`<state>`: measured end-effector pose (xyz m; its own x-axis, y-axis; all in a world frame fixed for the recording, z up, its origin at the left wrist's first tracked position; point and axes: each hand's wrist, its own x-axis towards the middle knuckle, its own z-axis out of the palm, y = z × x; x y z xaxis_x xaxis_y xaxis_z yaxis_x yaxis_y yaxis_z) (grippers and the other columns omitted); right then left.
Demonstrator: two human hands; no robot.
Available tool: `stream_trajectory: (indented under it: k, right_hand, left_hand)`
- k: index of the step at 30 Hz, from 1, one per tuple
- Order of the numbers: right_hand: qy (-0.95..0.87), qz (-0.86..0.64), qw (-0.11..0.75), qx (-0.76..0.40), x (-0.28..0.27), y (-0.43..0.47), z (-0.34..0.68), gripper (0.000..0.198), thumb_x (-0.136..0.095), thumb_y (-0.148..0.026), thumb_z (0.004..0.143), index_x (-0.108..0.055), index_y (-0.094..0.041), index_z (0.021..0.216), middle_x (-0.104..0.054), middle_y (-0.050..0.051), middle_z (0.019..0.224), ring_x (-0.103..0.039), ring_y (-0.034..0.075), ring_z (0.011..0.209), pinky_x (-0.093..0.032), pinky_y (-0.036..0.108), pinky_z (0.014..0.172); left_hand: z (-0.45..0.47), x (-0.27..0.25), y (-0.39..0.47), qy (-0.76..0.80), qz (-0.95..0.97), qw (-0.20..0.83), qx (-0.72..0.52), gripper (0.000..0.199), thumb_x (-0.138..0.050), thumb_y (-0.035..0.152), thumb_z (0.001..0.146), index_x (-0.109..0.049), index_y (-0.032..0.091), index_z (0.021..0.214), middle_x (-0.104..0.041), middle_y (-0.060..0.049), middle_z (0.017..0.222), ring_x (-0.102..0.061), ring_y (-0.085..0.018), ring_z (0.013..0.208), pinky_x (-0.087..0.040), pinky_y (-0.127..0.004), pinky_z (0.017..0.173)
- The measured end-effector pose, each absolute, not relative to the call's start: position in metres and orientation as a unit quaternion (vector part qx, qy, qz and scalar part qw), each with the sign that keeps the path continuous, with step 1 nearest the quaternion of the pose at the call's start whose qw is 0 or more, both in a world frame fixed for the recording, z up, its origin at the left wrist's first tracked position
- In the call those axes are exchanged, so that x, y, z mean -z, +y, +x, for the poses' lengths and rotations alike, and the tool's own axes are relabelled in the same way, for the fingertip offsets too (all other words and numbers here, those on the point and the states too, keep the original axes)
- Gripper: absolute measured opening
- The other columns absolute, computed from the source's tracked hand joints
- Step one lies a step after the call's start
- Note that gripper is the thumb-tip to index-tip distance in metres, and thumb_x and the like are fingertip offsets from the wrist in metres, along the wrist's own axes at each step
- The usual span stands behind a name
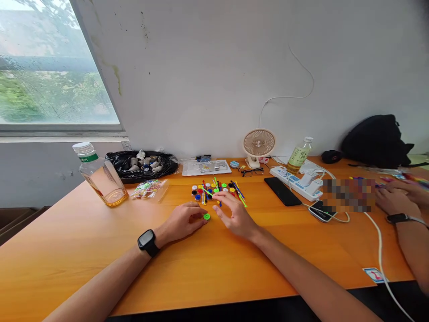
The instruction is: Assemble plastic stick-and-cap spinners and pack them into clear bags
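We have a green disc (pixel 207 217) low over or on the tabletop (pixel 161 281); which of the two, we cannot tell. Our left hand (pixel 181 221), on the disc's left, has its grip pinched on the near edge, thumb against fingertips. Our right hand (pixel 236 217) is to the disc's right, thumb and forefinger spread; a thin green stick (pixel 208 192) shows at its fingertips, but we cannot tell whether that grip holds it or it lies behind.

Just beyond the green disc lie coloured discs (pixel 198 197) and coloured sticks (pixel 241 197), loose and mixed together. We would judge the work to be at an early point: one disc is singled out, we make out no finished piece beside it, and nearly all the parts remain in the cluster.
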<state>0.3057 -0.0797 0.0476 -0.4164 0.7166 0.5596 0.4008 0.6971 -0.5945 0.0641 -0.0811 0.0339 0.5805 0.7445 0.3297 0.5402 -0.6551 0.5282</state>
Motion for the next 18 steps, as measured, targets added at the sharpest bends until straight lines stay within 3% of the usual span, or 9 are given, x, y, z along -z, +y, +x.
stream_trajectory:
  k: [5,8,11,13,15,18]
  right_hand:
    - [-0.741,-0.371,0.516,-0.215,-0.048,-0.070,0.309,0.020,-0.064,-0.042,0.101,-0.071,-0.023,0.103,-0.072,0.009,0.105,-0.069,0.025,0.099,-0.059,0.041,0.093]
    - [-0.692,-0.384,0.546,-0.276,-0.045,-0.061,0.313,0.024,-0.071,-0.046,0.096,-0.070,-0.022,0.099,-0.072,0.007,0.100,-0.069,0.022,0.092,-0.059,0.038,0.088]
    - [-0.650,-0.391,0.554,-0.344,-0.042,-0.055,0.315,0.028,-0.077,-0.048,0.089,-0.070,-0.021,0.096,-0.073,0.006,0.097,-0.069,0.021,0.090,-0.059,0.037,0.087]
    - [-0.626,-0.393,0.549,-0.391,-0.041,-0.053,0.315,0.029,-0.081,-0.046,0.085,-0.070,-0.021,0.095,-0.072,0.006,0.096,-0.069,0.020,0.089,-0.058,0.036,0.086]
    - [-0.610,-0.391,0.532,-0.438,-0.039,-0.053,0.315,0.028,-0.083,-0.042,0.081,-0.071,-0.021,0.095,-0.072,0.005,0.095,-0.068,0.020,0.089,-0.058,0.034,0.085]
    - [-0.615,-0.392,0.484,-0.483,-0.036,-0.054,0.313,0.025,-0.082,-0.035,0.076,-0.071,-0.020,0.092,-0.071,0.003,0.093,-0.068,0.019,0.089,-0.057,0.034,0.086]
  left_hand:
    - [0.077,-0.034,-0.089,0.371,0.876,0.151,-0.269,0.029,-0.063,0.041,0.101,-0.075,0.027,0.123,-0.072,-0.007,0.102,-0.069,-0.022,0.092,-0.053,-0.033,0.080]
    - [0.074,-0.035,-0.087,0.399,0.859,0.148,-0.284,0.026,-0.066,0.047,0.098,-0.073,0.022,0.093,-0.068,-0.003,0.083,-0.062,-0.018,0.072,-0.046,-0.030,0.066]
    - [0.064,-0.037,-0.083,0.453,0.806,0.131,-0.358,0.046,-0.068,0.054,0.096,-0.053,0.021,0.069,-0.054,0.002,0.064,-0.047,-0.014,0.058,-0.036,-0.029,0.057]
    - [0.060,-0.038,-0.081,0.463,0.771,0.132,-0.418,0.040,-0.069,0.054,0.096,-0.054,0.020,0.079,-0.058,0.001,0.072,-0.049,-0.014,0.063,-0.038,-0.028,0.059]
    - [0.060,-0.038,-0.081,0.438,0.769,0.159,-0.439,0.030,-0.068,0.049,0.098,-0.060,0.020,0.100,-0.068,-0.003,0.092,-0.058,-0.015,0.075,-0.047,-0.028,0.067]
    - [0.065,-0.035,-0.084,0.382,0.809,0.204,-0.398,0.035,-0.068,0.043,0.099,-0.060,0.024,0.127,-0.071,-0.006,0.118,-0.066,-0.018,0.095,-0.055,-0.032,0.084]
